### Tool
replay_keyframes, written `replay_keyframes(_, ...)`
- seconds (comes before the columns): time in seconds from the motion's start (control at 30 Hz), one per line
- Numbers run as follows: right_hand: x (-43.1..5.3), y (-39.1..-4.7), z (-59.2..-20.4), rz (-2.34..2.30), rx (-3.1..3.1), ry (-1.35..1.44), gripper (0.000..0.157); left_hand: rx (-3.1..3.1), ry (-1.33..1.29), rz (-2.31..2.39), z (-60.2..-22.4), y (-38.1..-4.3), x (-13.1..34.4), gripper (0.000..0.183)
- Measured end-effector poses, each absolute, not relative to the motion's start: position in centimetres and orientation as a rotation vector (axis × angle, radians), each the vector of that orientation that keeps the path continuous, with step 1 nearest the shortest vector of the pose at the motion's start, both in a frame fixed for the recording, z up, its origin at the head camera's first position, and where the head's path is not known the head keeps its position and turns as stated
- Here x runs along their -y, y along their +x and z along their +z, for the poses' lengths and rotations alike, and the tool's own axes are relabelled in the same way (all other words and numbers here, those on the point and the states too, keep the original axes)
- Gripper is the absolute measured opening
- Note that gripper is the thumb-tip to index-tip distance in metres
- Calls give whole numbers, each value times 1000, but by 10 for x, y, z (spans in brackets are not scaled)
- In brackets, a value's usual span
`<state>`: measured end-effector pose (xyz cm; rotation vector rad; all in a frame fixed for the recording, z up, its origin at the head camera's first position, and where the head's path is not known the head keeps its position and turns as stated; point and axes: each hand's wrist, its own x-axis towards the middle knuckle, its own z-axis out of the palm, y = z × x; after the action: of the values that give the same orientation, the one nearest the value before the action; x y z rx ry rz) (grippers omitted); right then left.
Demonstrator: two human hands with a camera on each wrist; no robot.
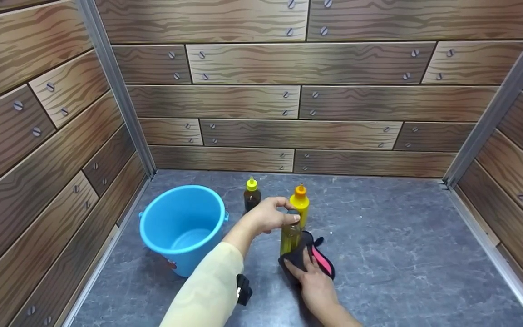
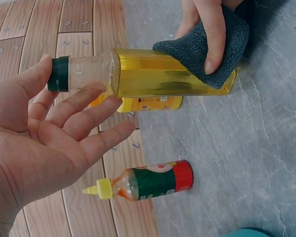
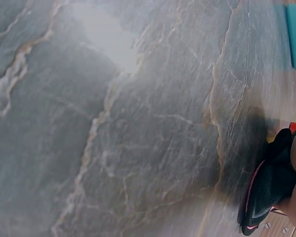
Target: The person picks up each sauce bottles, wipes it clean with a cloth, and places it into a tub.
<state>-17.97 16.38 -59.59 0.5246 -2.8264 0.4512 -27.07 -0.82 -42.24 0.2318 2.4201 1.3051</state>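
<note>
A clear bottle of yellow oil [image 1: 290,240] stands upright on the floor. At its top, my left hand [image 1: 271,215] holds the dark green cap [image 2: 58,74] with the thumb and a finger, while the other fingers spread beside the neck in the left wrist view. My right hand [image 1: 317,285] holds a dark grey cleaning cloth [image 2: 232,47] against the lower part of the bottle. Pink shows on the outer side of the cloth, which has a small black loop. The cloth hides part of the bottle's base.
Left of the hands stands a blue bucket [image 1: 148,236]. Behind them are a dark sauce bottle with a yellow cap [image 1: 252,185] and a yellow bottle with an orange cap [image 1: 301,204]. Wood-patterned walls [image 1: 243,100] enclose the grey marbled floor [image 1: 402,254].
</note>
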Motion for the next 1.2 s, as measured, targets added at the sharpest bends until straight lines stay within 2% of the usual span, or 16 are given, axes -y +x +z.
replay_keyframes(0.6, -173, -184, -583, 242, 3070, 322, 50, -2435, 287, 1325, -424, -270, 6, 19)
replay_keyframes(0.77, -184, -183, -582, 385, 2990, 236, 48, -2426, 319, 1330, -424, -270, 4, 18)
replay_keyframes(1.03, -203, -184, -576, 584, 2815, 142, 73, -2415, 376, 1351, -425, -268, 5, 17)
replay_keyframes(1.2, -210, -178, -570, 653, 2766, 102, 71, -2374, 406, 1369, -426, -268, 11, 16)
